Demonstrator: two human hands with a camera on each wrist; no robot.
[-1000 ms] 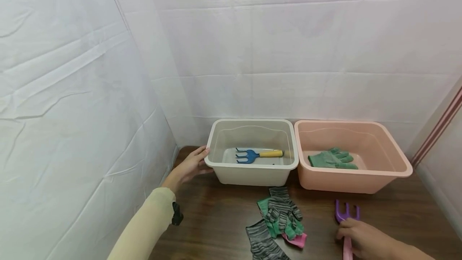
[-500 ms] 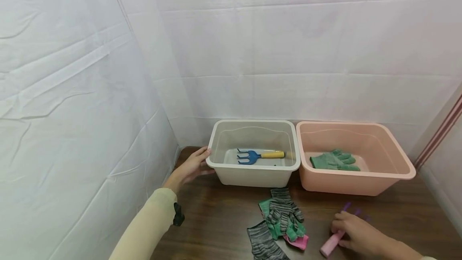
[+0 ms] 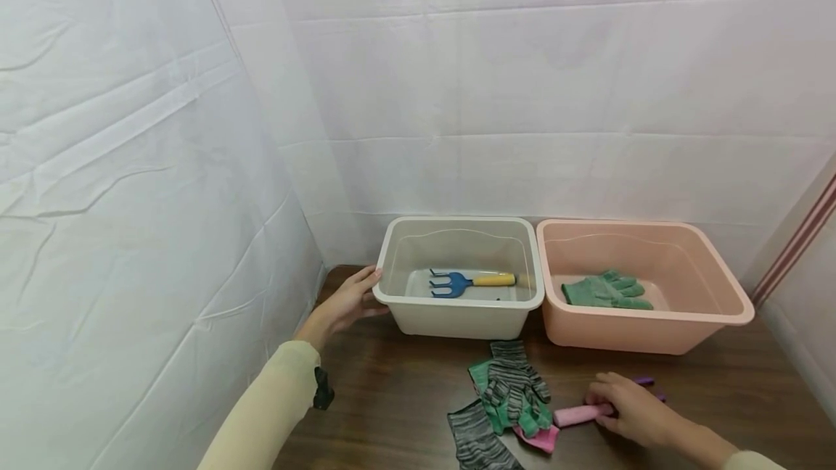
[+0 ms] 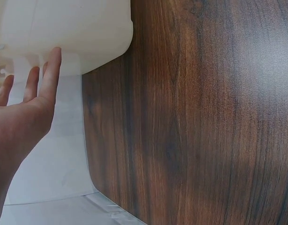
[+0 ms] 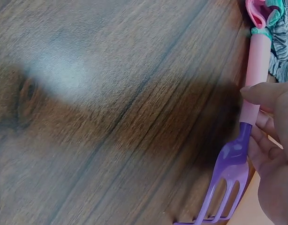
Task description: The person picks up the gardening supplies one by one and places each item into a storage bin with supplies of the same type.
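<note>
My left hand [image 3: 349,302] rests its extended fingers [image 4: 51,77] against the left side of the white tub [image 3: 457,320]. Inside that tub lies a blue hand rake [image 3: 460,281] with a yellow handle. With thumb and fingers, my right hand [image 3: 630,412] pinches the pink handle of a purple-headed hand rake [image 5: 256,70] low over the table. The handle's end points left, right by a pile of gloves, while the purple tines point right, partly hidden behind the hand in the head view. The pile holds grey striped gloves [image 3: 509,376] over green and pink ones [image 3: 541,438].
A pink tub [image 3: 614,328] stands to the right of the white one, with a green glove [image 3: 604,290] inside. Another grey striped glove [image 3: 480,437] lies at the front of the brown table [image 3: 372,397]. White sheeting [image 3: 457,93] hangs behind and to the left.
My right hand has turned the purple hand rake from pointing away to lying sideways, its pink handle swinging left toward the gloves. My left hand stays at the white tub.
</note>
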